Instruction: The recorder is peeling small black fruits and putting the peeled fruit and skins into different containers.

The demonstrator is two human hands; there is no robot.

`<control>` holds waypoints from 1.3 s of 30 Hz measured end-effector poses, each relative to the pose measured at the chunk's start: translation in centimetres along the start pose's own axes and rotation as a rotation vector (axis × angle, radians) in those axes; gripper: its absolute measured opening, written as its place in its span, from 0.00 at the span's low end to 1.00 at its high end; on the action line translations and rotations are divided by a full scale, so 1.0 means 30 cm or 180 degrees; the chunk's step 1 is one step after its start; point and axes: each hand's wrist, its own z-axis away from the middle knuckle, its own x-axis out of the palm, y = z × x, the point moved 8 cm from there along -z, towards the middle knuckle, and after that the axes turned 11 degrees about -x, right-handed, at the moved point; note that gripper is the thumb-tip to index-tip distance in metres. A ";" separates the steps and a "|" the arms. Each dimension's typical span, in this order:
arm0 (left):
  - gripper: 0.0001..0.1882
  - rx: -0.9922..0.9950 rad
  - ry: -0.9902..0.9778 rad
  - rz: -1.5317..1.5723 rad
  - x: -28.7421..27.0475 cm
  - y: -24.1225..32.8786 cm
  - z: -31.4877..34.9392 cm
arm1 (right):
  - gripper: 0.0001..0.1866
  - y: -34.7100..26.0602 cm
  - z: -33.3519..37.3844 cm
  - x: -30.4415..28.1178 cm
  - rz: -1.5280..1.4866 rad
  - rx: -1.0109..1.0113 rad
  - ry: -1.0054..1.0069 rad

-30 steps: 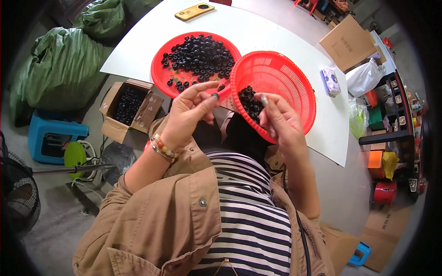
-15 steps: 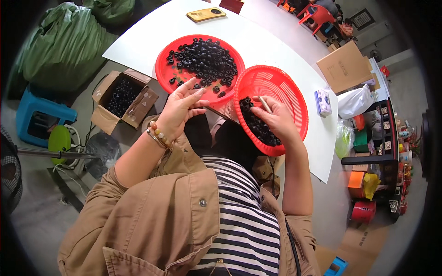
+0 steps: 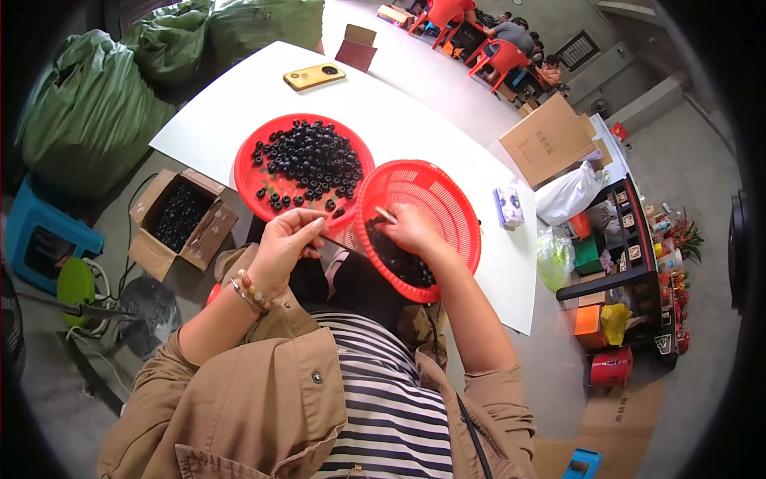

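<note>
My left hand (image 3: 289, 246), with a bead bracelet and a bangle at its wrist, is closed, thumb against fingers, just left of the basket; whatever it pinches is too small to make out. My right hand (image 3: 413, 230) reaches inside the tilted red plastic basket (image 3: 459, 215), fingers closed round a short pale rod-like tool (image 3: 386, 214). Small black ring-shaped pieces (image 3: 403, 265) lie in the basket's lower part, blurred and partly behind that hand. Many more black ring-shaped pieces (image 3: 311, 160) are heaped on a round red tray (image 3: 244, 180) on the table.
A gold phone (image 3: 313, 77) and a tissue pack (image 3: 508, 207) lie on the white table (image 3: 415, 128). On the floor at left stand a carton of black pieces (image 3: 203, 231), a blue stool (image 3: 56, 239) and green sacks (image 3: 88, 112). Shelving (image 3: 618, 275) stands at right; people sit far off.
The view has shifted, so the table appears lower and further left. My left hand's spread fingers have closed into a pinch. My right hand has gone deeper into the basket, still holding the rod-like tool.
</note>
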 end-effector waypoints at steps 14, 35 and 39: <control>0.26 0.1017 -0.0540 -0.1120 0.151 0.090 0.122 | 0.11 -0.235 0.216 -0.087 -0.3526 -0.0105 0.0202; 0.10 0.2216 -0.0360 -0.2035 0.206 0.158 0.212 | 0.12 -0.318 0.300 0.002 -0.4054 0.0053 -0.0128; 0.08 0.1832 -0.0567 -0.1696 0.181 0.144 0.184 | 0.20 -0.321 0.294 -0.011 -0.4391 -0.0209 0.0258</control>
